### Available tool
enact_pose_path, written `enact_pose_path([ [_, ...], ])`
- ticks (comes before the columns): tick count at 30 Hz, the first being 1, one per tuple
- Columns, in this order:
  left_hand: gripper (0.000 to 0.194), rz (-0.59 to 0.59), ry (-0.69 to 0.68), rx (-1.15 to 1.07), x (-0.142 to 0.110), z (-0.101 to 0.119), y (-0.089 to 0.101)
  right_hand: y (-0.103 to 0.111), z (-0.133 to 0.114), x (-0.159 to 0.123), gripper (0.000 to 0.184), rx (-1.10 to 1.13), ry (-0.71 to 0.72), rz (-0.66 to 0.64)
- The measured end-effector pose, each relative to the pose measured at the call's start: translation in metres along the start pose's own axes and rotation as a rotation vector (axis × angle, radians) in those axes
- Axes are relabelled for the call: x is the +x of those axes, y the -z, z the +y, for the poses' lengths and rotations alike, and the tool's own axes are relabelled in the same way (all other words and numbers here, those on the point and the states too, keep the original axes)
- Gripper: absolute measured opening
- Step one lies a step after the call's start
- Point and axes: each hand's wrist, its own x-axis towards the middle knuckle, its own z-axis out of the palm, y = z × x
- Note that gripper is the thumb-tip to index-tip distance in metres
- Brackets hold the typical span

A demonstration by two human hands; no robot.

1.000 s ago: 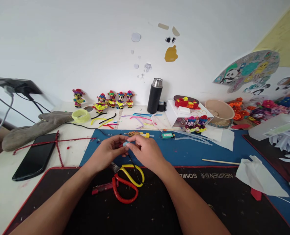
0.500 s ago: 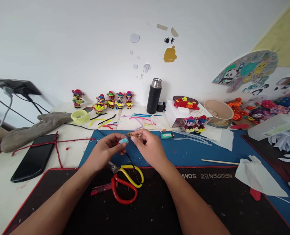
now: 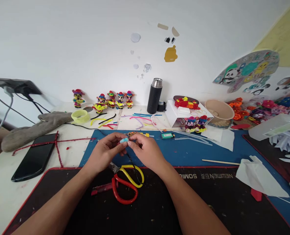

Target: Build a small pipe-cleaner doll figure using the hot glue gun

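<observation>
A small light-blue fuzzy piece (image 3: 124, 140), which looks like coiled pipe cleaner, is pinched between the thumb and fingers of my left hand (image 3: 108, 150). From the other side, my right hand (image 3: 148, 150) closes its thumb and fingertips on the same piece. Something dark red shows faintly behind my left fingers, mostly hidden. Below the hands lie scissors (image 3: 125, 189) with one yellow and one red handle, on a black mat. Just beyond my fingertips is a yellow-orange item (image 3: 140, 134), partly covered by my right hand.
Several pipe-cleaner dolls (image 3: 100, 103) stand along the wall, with loose pipe-cleaner strips (image 3: 108, 121) before them. A black thermos (image 3: 155, 96) stands beside a white box (image 3: 174, 118). On the left lie a phone (image 3: 34, 160) and driftwood (image 3: 29, 130); on the right, a wooden stick (image 3: 219, 161) and white paper (image 3: 259, 178).
My right hand has moved slightly left and its fingertips now meet the light-blue piece. The yellow-orange item behind it shows more. My left hand has hardly moved.
</observation>
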Motion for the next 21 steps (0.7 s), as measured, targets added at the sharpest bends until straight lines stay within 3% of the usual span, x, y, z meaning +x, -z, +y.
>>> enact_pose_path([
  [21,0.038,-0.038,-0.023,-0.013,-0.002,-0.0002,-0.001,-0.0038,0.0012,-0.0007,0.013,0.06,0.019,-0.007],
])
